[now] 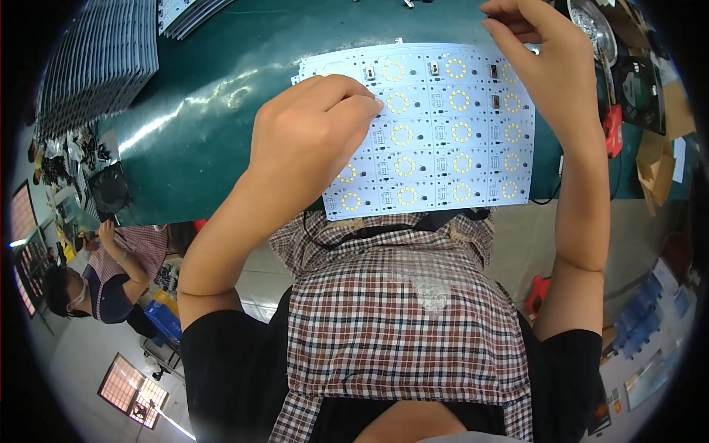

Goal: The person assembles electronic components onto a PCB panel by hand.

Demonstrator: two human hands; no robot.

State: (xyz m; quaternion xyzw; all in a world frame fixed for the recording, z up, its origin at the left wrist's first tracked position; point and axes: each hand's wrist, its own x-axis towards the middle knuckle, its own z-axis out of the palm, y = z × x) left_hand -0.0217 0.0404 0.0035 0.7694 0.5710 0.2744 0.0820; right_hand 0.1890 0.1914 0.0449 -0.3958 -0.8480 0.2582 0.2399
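A white LED circuit board panel (461,148) lies in front of me, apparently on top of other panels. It carries rings of yellow LEDs. Small slide switches stand on it, among them one (434,68) in the far row and another (495,102) at the right. My left hand (314,129) is over the panel's left side, thumb and fingertips pinched low at the second row; whatever they hold is hidden. Beyond the panel's far right corner, my right hand (550,59) is raised with bent fingers, thumb and index tips apart, nothing visible between them.
Tall stacks of panels (103,70) stand on the green table (199,155) at the far left. At the right are a metal bowl (597,33) of small parts and a red-handled tool (613,131). A black fan (109,190) and another person (111,288) are at the left.
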